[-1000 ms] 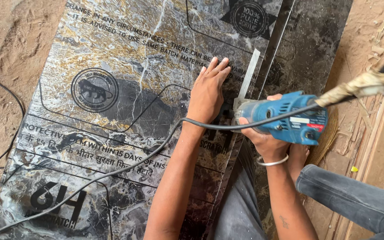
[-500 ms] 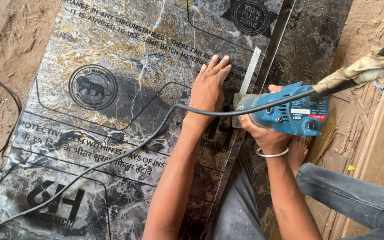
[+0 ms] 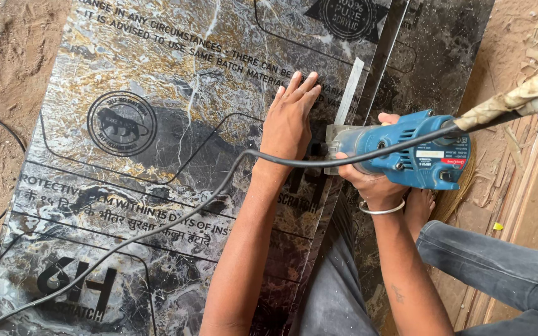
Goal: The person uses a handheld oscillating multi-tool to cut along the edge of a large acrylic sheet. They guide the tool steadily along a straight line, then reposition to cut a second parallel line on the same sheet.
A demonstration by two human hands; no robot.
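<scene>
The left hand (image 3: 291, 121) lies flat, fingers apart, on the big marble-look sheet (image 3: 157, 143). At its 3 o'clock, the right hand (image 3: 368, 177) is clamped on the blue power tool (image 3: 406, 152), right beside the metal strip (image 3: 349, 92). The sheet stretches wide toward 9 o'clock.

Glossy marble-look sheet (image 3: 175, 124) (film-covered), blue plastic router (image 3: 406, 152), smooth metal ruler (image 3: 349, 92), rough sandy floor (image 3: 7, 74).

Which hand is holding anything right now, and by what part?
The right hand has its grip around the body of the blue power trimmer, near its base end. The left hand holds nothing; it lies flat on the marble-patterned sheet.
</scene>
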